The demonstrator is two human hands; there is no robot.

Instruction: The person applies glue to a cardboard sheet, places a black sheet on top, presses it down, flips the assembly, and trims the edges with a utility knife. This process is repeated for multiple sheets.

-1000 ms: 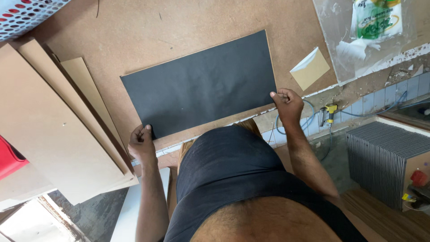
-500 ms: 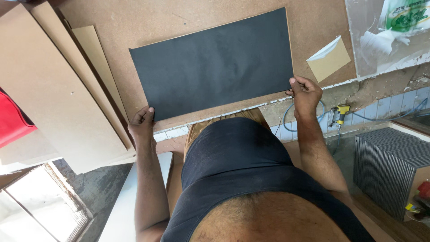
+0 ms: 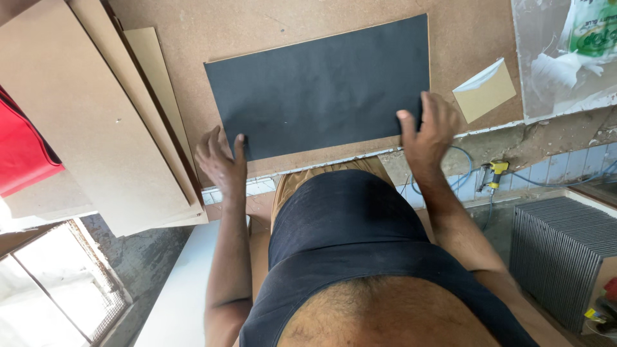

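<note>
A flat black rectangular sheet [image 3: 321, 90] lies on a brown fibreboard table [image 3: 257, 19]. The left hand [image 3: 222, 160] is open, fingers spread, its thumb touching the sheet's near left corner. The right hand [image 3: 427, 132] is open too, resting on the near right corner. A small tan envelope [image 3: 485, 90] lies just right of that hand. Big brown boards [image 3: 90, 115] are stacked left of the left hand.

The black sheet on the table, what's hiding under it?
The black sheet lies flat on a brown board, which shows along its edges. The left hand and right hand press on its near corners. Anything else beneath is covered.
</note>
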